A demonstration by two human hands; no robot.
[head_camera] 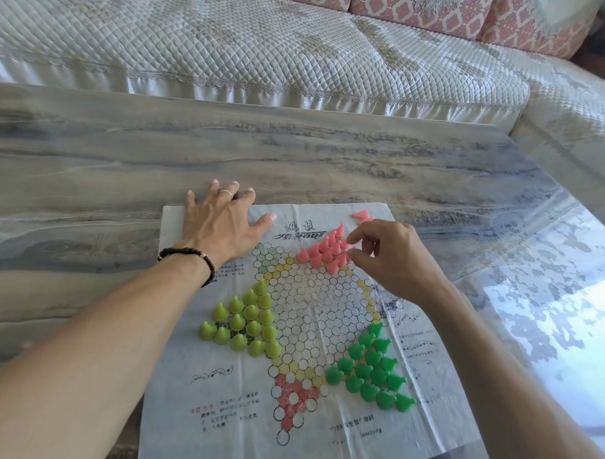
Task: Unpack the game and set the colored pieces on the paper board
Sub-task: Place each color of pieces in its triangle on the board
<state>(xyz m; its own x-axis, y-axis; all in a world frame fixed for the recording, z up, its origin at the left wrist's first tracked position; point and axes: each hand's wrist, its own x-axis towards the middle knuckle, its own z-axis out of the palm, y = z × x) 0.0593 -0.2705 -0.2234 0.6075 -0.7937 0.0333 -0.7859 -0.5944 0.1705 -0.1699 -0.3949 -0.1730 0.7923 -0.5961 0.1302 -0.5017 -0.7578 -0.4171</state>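
Looking down from the head camera, the person works over a paper board (307,318) spread flat on a marbled table (86,161), with a quilted sofa (288,48) beyond the table's far edge. The left hand (222,225) lies palm down on the far left corner of the board, fingers straight and spread, holding nothing and seemingly pinning the sheet. The right hand (391,257) hovers at the far right part of the board, its fingers curled in toward the thumb at the edge of the pink pieces (324,251); it appears to be pinching or nudging one, but whether a piece is actually held cannot be told. Most pink pieces stand clustered on the far point of the board's star, and two more lie tipped over on the board's far right corner. The yellow-green pieces (244,322) fill the left point of the board, and the dark green pieces (372,367) fill its near right point. By their look the pieces are small, light, hard plastic cones with broad bases, probably easy to topple when crowded, so each is best pinched by its narrow tip and set straight down. The board is thin, creased paper, likely to slide or lift on the glossy table, so it wants a flat hand on it rather than a grip.
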